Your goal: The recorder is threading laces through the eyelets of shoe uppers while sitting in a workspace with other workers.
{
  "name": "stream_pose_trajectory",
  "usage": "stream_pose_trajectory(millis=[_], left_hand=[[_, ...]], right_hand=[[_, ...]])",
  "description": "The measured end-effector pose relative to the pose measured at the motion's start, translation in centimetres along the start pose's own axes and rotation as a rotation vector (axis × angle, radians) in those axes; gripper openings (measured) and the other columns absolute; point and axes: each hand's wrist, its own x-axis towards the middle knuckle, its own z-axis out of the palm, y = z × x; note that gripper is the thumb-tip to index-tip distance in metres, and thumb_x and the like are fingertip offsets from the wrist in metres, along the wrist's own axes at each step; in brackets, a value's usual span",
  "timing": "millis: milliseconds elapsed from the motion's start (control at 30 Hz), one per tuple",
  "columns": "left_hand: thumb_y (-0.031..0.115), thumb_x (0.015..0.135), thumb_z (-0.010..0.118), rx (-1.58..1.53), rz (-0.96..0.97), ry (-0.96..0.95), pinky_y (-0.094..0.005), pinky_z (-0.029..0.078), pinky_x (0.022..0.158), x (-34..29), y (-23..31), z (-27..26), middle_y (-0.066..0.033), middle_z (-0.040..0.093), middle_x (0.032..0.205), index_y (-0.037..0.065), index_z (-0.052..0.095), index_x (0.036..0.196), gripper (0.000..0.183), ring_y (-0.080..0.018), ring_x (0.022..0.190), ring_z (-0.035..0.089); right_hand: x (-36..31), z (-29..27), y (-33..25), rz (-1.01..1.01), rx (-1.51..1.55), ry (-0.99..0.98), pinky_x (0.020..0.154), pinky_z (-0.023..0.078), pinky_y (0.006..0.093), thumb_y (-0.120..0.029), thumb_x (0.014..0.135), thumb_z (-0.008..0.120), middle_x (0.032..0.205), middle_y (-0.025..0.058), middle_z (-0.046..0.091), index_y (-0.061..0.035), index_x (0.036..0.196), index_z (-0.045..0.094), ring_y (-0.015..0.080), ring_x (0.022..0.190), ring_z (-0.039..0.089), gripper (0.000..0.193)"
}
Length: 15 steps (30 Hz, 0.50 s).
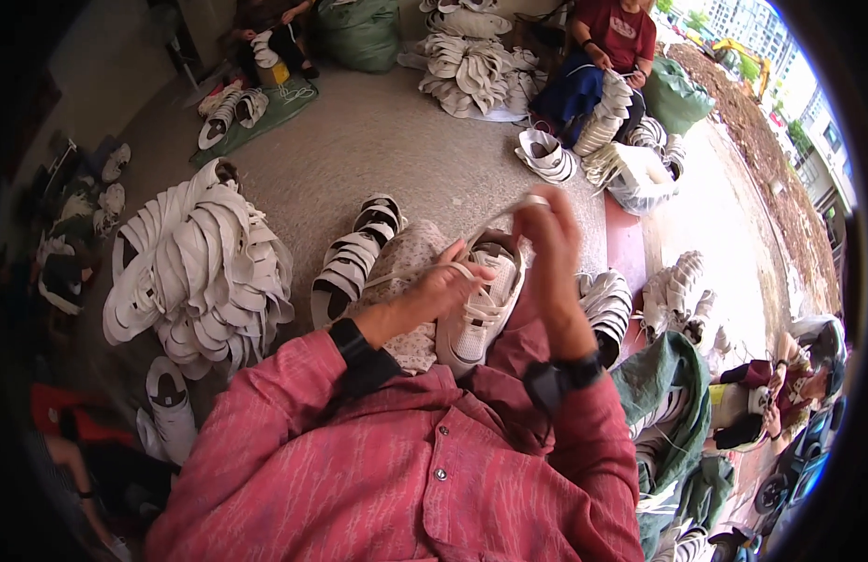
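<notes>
On my lap lies a white shoe upper (471,330) with a mesh toe, its laces partly threaded across the front. My left hand (441,292) is at its left side, fingers closed on a pale shoelace (389,277) that trails away to the left. Higher up and to the right, my right hand (549,234) is closed too. It pulls a lace end up over the shoe's opening, and motion blurs its fingertips. Left of my knee, a row of nested shoe uppers (350,258) stands on the floor.
A big heap of white uppers (205,272) lies to the left, with a single shoe (172,407) below it. More stacked uppers (607,309) stand at my right, by a green sack (673,389). Across the floor, a person in a dark red shirt (617,42) handles uppers.
</notes>
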Motion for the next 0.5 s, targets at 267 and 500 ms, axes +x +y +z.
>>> stream_pose_trajectory(millis=[267,500], left_hand=[[0.033,0.099,0.049,-0.785,-0.203,0.488,-0.0193,0.038,0.051,-6.6,-3.7,-10.8,0.0058,0.044,0.07,0.008,0.057,0.095,0.027,-0.0049,0.059,0.042],[0.026,0.097,0.056,-0.83,-0.226,0.94,-0.0249,0.044,0.059,-14.6,-5.9,-18.4,0.0016,0.05,0.074,0.003,0.058,0.105,0.024,-0.01,0.067,0.05]], right_hand=[[-8.0,-16.7,-7.7,-0.031,-0.114,0.453,0.04,0.017,0.0178,-0.012,0.09,0.05,0.061,-0.0073,0.034,-0.0014,0.104,0.057,-0.0001,0.047,0.024,0.019],[-19.0,-28.8,-3.6,0.393,-1.543,0.22,0.053,0.044,0.0334,-0.027,0.086,0.061,0.066,0.0081,0.057,-0.0025,0.087,0.063,0.0212,0.055,0.055,0.024]])
